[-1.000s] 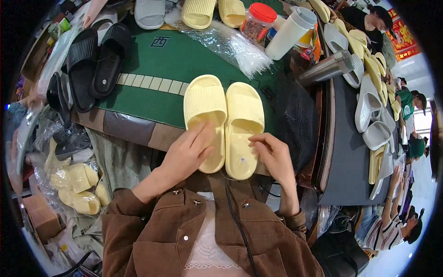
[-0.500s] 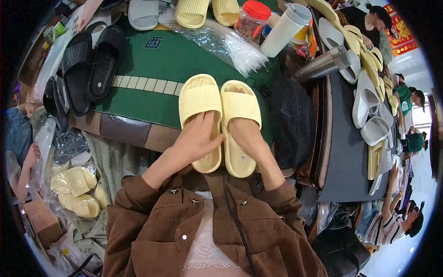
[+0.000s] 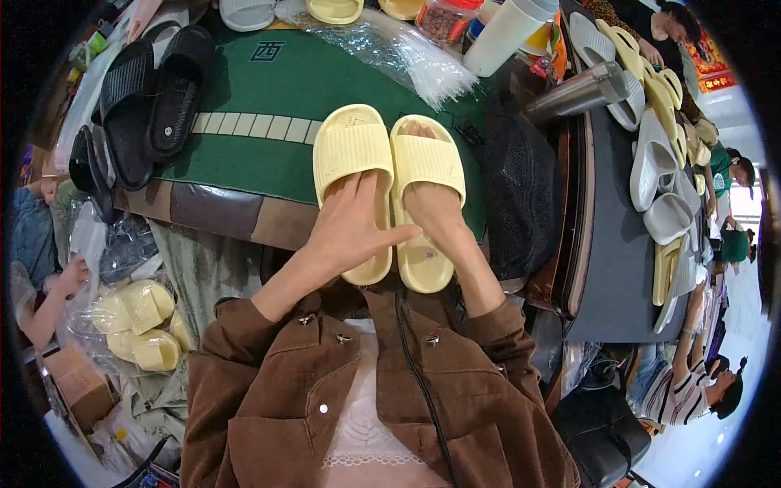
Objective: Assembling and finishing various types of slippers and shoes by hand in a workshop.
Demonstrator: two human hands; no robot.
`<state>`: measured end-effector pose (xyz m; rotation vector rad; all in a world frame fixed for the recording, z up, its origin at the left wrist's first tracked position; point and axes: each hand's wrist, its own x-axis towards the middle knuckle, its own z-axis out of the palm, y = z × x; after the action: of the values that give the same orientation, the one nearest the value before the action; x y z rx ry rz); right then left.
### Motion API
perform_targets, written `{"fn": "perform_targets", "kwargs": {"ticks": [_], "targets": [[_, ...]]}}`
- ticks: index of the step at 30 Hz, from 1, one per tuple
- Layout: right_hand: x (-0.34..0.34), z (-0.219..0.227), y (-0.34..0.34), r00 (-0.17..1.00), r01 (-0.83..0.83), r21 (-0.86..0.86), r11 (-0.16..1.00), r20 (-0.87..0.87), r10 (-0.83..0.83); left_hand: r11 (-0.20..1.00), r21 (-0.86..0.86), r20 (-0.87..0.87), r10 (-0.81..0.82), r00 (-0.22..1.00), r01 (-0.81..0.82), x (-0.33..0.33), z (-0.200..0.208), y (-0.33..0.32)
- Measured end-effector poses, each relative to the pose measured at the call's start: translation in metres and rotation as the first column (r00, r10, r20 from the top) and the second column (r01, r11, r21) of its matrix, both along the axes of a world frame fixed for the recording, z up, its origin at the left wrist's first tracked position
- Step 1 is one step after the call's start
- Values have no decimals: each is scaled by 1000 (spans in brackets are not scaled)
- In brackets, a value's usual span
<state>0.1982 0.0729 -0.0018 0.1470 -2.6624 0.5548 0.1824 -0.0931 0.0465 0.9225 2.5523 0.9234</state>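
A pair of pale yellow slippers, the left slipper (image 3: 348, 153) and the right slipper (image 3: 429, 163), stands side by side in front of me, toes pointing away. My left hand (image 3: 346, 232) has its fingers under the ribbed strap of the left slipper, which hides their tips. Its thumb stretches out across to the right slipper's footbed, near my other wrist. My right hand (image 3: 438, 213) is pushed deeper into the right slipper, and some of its fingers show through at the toe opening. A small label is on that slipper's heel.
Black slippers (image 3: 175, 93) lie at the far left of the green mat (image 3: 252, 81). Clear plastic bags (image 3: 382, 57), a jar (image 3: 446, 20) and a white bottle (image 3: 508, 37) stand behind. Bagged yellow slippers (image 3: 138, 321) are at lower left. Co-workers and more slippers line the dark table (image 3: 602, 268) at right.
The view has tilted slightly, so the slippers and table sit a little higher in the picture. My left thumb has stretched farther right, over the right slipper. Both hands stay inside the slippers.
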Motion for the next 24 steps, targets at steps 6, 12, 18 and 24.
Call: {"fn": "perform_targets", "kwargs": {"ticks": [6, 12, 18, 24], "targets": [[0, -3, 2, 1000, -3, 15, 1000, 3, 3, 1000, 8, -122, -11, 992, 12, 1, -8, 1], [1, 7, 0, 997, 0, -116, 993, 74, 9, 999, -36, -126, -11, 992, 6, 1, -3, 6], [8, 19, 0, 999, -32, -83, 996, -18, 30, 994, -89, -79, 61, 995, -68, -2, -9, 21], [38, 66, -1, 742, 132, -386, 913, 650, 167, 981, -155, -69, 108, 992, -118, -7, -12, 26]]}}
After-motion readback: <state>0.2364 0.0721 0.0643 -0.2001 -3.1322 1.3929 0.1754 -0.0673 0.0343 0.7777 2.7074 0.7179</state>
